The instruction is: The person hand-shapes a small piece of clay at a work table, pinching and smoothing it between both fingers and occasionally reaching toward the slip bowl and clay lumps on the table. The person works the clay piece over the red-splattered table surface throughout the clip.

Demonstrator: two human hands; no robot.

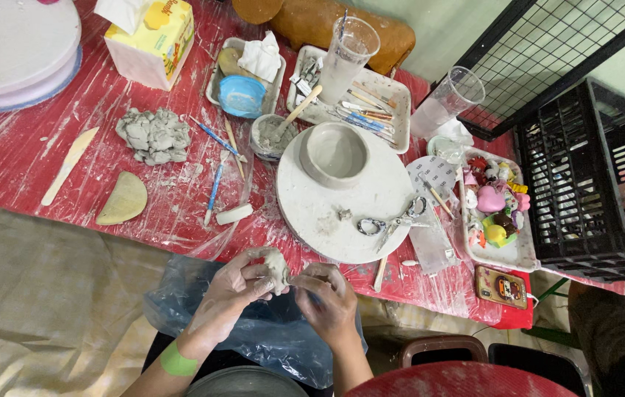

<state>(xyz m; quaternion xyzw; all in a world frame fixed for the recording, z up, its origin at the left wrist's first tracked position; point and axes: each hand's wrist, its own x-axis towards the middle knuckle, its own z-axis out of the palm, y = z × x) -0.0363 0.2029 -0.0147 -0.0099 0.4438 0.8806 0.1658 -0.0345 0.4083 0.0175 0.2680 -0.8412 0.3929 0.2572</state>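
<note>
Round board (327, 213) with scissors (393, 223) sits just ahead of my hands; bare red table (11, 158) lies open far left. Clay heap (154, 136), tools and trays crowd the rest.

Head camera, looking steeply down
It faces forward over the red desk (18, 158) from close above, with the hands (283, 290) near the bottom edge of the single view

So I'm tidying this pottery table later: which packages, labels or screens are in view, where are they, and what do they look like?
Tissue box: far left of the table, boxy, yellow and white, a tissue sticking out.
Phone: near right table edge, flat rectangle, case with a colourful cartoon picture.
Paper protractor: right of the round board, white half-circle with printed marks.
No lit screens show.
</note>
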